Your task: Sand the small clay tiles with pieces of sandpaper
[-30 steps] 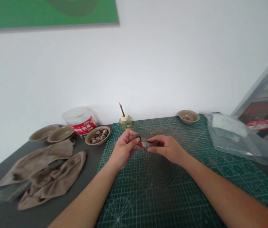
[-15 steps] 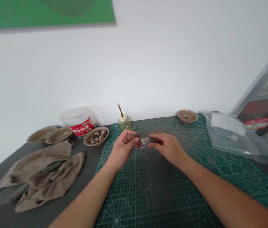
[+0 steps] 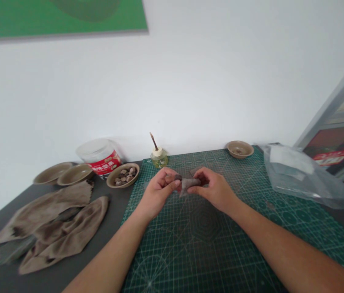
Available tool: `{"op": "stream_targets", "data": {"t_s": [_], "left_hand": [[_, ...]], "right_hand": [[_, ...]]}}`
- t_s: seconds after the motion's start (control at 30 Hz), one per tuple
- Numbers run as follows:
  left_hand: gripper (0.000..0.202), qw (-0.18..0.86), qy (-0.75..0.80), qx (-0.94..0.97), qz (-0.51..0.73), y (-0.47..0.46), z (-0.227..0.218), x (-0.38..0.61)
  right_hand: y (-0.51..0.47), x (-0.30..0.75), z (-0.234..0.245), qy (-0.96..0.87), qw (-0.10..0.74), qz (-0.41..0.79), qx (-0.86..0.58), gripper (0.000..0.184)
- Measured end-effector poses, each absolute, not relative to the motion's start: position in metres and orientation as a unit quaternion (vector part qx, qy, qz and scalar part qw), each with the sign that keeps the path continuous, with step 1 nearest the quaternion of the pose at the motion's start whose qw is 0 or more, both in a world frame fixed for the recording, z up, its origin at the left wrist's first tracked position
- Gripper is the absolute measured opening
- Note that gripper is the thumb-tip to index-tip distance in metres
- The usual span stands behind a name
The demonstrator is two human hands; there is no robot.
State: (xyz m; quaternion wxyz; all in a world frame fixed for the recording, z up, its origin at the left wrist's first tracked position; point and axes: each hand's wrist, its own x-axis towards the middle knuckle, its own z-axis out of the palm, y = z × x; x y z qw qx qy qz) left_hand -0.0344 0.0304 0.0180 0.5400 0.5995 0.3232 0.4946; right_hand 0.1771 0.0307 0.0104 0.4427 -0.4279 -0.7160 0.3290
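Observation:
Above the green cutting mat [image 3: 172,244], my two hands meet at mid-view. My left hand [image 3: 158,191] pinches a small dark rounded piece [image 3: 178,177], stone-like, between thumb and fingers. A grey-brown scrap of cloth [image 3: 187,185] is gripped by my right hand [image 3: 214,187], its loose end hanging down and touching the piece. Fingers cover part of both. To the left, a brown bowl [image 3: 110,185] holds several small stone-like lumps [image 3: 125,176].
A clear jar with a red label [image 3: 106,163] and two brown bowls [image 3: 49,173] stand left, behind brown cloths [image 3: 64,236]. A reed diffuser [image 3: 158,158] is by the wall. At right are a small bowl [image 3: 239,154] and a clear plastic bag [image 3: 306,175].
My right hand has shifted slightly, and the cloth now bunches against the dark piece with its end drooping. The bluish item glimpsed under my hands is now mostly hidden.

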Motion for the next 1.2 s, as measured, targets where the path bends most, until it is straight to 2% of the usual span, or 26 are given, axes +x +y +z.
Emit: {"op": "stream_targets", "data": {"t_s": [0.1, 0.23, 0.33, 0.4, 0.5, 0.63, 0.87, 1.07, 1.2], "left_hand": [[0.019, 0.554, 0.318, 0.594, 0.488, 0.030, 0.018, -0.034], [0.017, 0.548, 0.321, 0.591, 0.498, 0.031, 0.014, -0.038], [0.014, 0.514, 0.334, 0.607, 0.507, 0.033, 0.012, -0.041], [0.013, 0.492, 0.345, 0.613, 0.513, 0.035, 0.010, -0.043], [0.013, 0.475, 0.359, 0.619, 0.512, 0.035, 0.010, -0.043], [0.015, 0.449, 0.385, 0.646, 0.483, 0.032, 0.012, -0.041], [0.013, 0.375, 0.424, 0.706, 0.427, 0.027, 0.012, -0.037], [0.003, 0.266, 0.463, 0.765, 0.360, 0.020, 0.021, -0.027], [0.009, 0.209, 0.459, 0.813, 0.291, 0.007, 0.036, -0.017]], "right_hand": [[0.032, 0.175, 0.008, -0.685, 0.453, 0.399, -0.407, 0.034], [0.032, 0.174, 0.007, -0.629, 0.438, 0.554, -0.326, 0.040], [0.029, 0.174, 0.007, -0.620, 0.355, 0.643, -0.276, 0.046], [0.026, 0.175, 0.007, -0.643, 0.282, 0.662, -0.262, 0.045], [0.019, 0.174, 0.009, -0.737, 0.197, 0.587, -0.271, 0.037], [0.013, 0.171, 0.010, -0.852, 0.147, 0.407, -0.295, 0.027], [0.011, 0.166, -0.002, -0.917, 0.155, 0.241, -0.277, 0.028], [0.002, 0.162, 0.007, -0.937, 0.111, 0.164, -0.287, 0.026], [-0.015, 0.161, 0.007, -0.921, 0.139, 0.131, -0.340, 0.025]]}}
